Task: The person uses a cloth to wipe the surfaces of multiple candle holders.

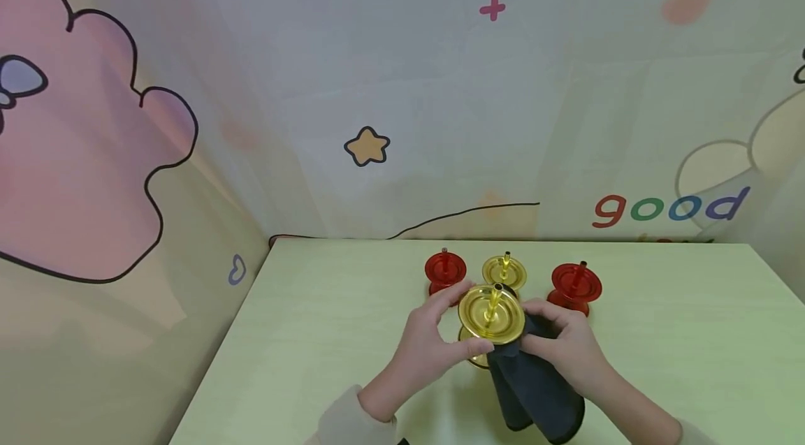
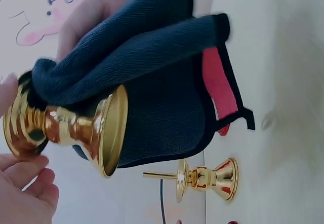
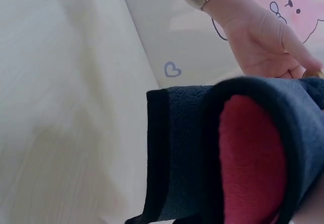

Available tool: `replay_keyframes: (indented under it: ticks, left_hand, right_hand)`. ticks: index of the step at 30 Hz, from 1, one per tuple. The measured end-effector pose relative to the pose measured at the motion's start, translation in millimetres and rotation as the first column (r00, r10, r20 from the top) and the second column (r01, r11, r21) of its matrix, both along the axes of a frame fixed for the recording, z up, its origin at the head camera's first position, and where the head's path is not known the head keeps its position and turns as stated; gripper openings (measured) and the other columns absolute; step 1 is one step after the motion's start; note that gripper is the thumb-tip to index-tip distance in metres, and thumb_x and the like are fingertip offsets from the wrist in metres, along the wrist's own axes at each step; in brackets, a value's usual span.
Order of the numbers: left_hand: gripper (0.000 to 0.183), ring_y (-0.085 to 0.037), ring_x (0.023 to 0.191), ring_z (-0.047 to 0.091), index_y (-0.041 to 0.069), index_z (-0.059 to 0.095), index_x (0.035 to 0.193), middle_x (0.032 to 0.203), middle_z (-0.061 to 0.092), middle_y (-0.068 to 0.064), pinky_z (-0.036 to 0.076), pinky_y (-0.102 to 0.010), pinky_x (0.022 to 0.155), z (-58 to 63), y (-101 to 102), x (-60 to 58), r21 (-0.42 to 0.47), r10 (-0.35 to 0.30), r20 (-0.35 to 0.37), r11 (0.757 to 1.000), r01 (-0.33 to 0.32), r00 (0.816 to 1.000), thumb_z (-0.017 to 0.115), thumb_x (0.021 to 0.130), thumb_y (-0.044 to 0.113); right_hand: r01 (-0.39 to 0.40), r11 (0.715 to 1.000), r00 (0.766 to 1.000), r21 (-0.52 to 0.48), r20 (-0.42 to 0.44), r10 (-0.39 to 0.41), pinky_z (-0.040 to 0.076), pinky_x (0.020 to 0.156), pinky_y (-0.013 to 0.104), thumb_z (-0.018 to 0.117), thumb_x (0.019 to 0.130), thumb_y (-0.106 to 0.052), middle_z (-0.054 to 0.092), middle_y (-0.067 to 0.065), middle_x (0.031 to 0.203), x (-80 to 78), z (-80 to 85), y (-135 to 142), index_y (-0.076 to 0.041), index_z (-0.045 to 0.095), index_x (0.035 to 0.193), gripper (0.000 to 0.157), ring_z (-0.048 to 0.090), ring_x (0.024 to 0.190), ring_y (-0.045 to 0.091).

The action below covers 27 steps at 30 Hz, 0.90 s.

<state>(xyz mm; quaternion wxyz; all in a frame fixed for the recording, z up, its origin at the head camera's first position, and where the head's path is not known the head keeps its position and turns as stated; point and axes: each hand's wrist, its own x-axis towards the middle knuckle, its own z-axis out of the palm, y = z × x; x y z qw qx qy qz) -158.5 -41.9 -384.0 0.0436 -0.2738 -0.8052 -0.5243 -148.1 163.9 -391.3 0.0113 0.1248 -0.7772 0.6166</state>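
Between my hands is a gold candlestick with a spike in its round dish, raised above the table. My left hand grips the rim of the dish between thumb and fingers. My right hand holds a dark blue cloth with black edging against the candlestick's right side. In the left wrist view the cloth drapes along the candlestick's stem and hangs down. Its red reverse side shows in the right wrist view, where my left hand appears beyond the cloth.
Behind the hands, on the pale table, stand a red candlestick at left, another gold candlestick in the middle and a second red candlestick at right. A printed backdrop rises behind the table's far edge.
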Motion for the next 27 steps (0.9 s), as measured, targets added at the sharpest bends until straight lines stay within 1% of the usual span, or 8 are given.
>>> replay_keyframes:
  ticks: [4, 8, 11, 14, 18, 20, 23, 27]
  left_hand:
    - [0.074, -0.013, 0.124, 0.040, 0.017, 0.035, 0.136, 0.136, 0.042, 0.000, 0.040, -0.037, 0.096, 0.1, 0, 5.1, -0.018, 0.006, -0.050, 1.000, -0.007, 0.999, 0.072, 0.073, 0.028]
    - [0.077, -0.011, 0.122, 0.042, 0.020, 0.038, 0.134, 0.134, 0.044, 0.005, 0.041, -0.035, 0.096, -1.6, 2, 4.7, 0.028, 0.032, -0.041, 0.999, -0.031, 0.999, 0.075, 0.068, 0.030]
    - [0.072, -0.009, 0.119, 0.045, 0.020, 0.043, 0.130, 0.129, 0.049, 0.006, 0.041, -0.031, 0.096, -2.3, 2, 2.3, 0.083, 0.012, -0.014, 0.997, -0.011, 1.000, 0.077, 0.067, 0.027]
    - [0.068, -0.008, 0.117, 0.047, 0.019, 0.046, 0.128, 0.128, 0.051, 0.004, 0.040, -0.028, 0.096, 1.6, -3, 0.2, 0.123, -0.095, 0.055, 0.989, 0.088, 0.994, 0.077, 0.067, 0.022]
    - [0.067, -0.009, 0.119, 0.045, 0.018, 0.043, 0.131, 0.130, 0.050, 0.000, 0.036, -0.028, 0.099, 7.0, -8, -3.8, 0.133, -0.279, 0.125, 0.956, 0.263, 0.952, 0.074, 0.071, 0.021]
    - [0.069, -0.009, 0.121, 0.043, 0.019, 0.039, 0.133, 0.132, 0.048, 0.000, 0.034, -0.032, 0.102, 8.4, -9, -5.0, 0.118, -0.319, 0.140, 0.945, 0.304, 0.937, 0.072, 0.073, 0.024]
    - [0.074, -0.007, 0.122, 0.040, 0.028, 0.030, 0.136, 0.133, 0.045, 0.007, 0.031, -0.038, 0.103, 7.6, -8, -5.8, 0.084, -0.270, 0.153, 0.962, 0.259, 0.951, 0.070, 0.074, 0.031]
    - [0.070, -0.009, 0.119, 0.044, 0.026, 0.033, 0.135, 0.132, 0.046, 0.008, 0.034, -0.038, 0.101, 1.8, -5, -3.5, 0.098, -0.112, 0.083, 0.990, 0.104, 0.990, 0.069, 0.075, 0.029]
  right_hand:
    - [0.046, 0.999, 0.999, 0.017, 0.025, -0.047, 0.049, 0.072, 0.020, 0.067, 0.072, -0.002, 0.061, -0.018, 0.088, 0.0, 1.4, -2, 0.004, 0.059, 0.103, 0.033, 0.056, 0.083, 0.002]
    - [0.065, 0.997, 0.997, 0.031, 0.045, -0.066, 0.049, 0.072, 0.020, 0.068, 0.071, -0.003, 0.061, -0.018, 0.087, 2.3, 2.4, -5, 0.004, 0.060, 0.103, 0.034, 0.055, 0.083, 0.001]
    - [0.031, 1.000, 0.998, 0.000, 0.053, -0.031, 0.049, 0.072, 0.020, 0.068, 0.072, -0.003, 0.063, -0.016, 0.088, 3.5, 2.9, -4, 0.004, 0.060, 0.103, 0.033, 0.056, 0.084, 0.002]
    - [-0.086, 0.993, 0.995, -0.085, 0.038, 0.089, 0.049, 0.071, 0.021, 0.065, 0.074, -0.001, 0.064, -0.014, 0.090, 1.7, 2.0, 0, -0.007, 0.063, 0.102, 0.029, 0.057, 0.084, 0.004]
    - [-0.294, 0.935, 0.955, -0.196, -0.033, 0.293, 0.050, 0.070, 0.022, 0.060, 0.077, 0.005, 0.065, -0.011, 0.094, -2.6, -0.8, 7, -0.022, 0.064, 0.101, 0.036, 0.058, 0.083, 0.007]
    - [-0.340, 0.916, 0.940, -0.212, -0.054, 0.336, 0.050, 0.071, 0.022, 0.058, 0.078, 0.006, 0.065, -0.010, 0.095, -4.4, -1.6, 8, -0.023, 0.064, 0.102, 0.039, 0.058, 0.083, 0.007]
    - [-0.302, 0.929, 0.953, -0.212, -0.032, 0.302, 0.050, 0.071, 0.022, 0.057, 0.078, 0.006, 0.064, -0.010, 0.094, -5.7, -1.9, 9, -0.024, 0.064, 0.102, 0.039, 0.058, 0.084, 0.007]
    - [-0.147, 0.973, 0.985, -0.176, 0.060, 0.160, 0.050, 0.071, 0.021, 0.061, 0.077, 0.002, 0.064, -0.010, 0.091, -5.9, -0.4, 7, -0.022, 0.065, 0.100, 0.033, 0.057, 0.083, 0.009]
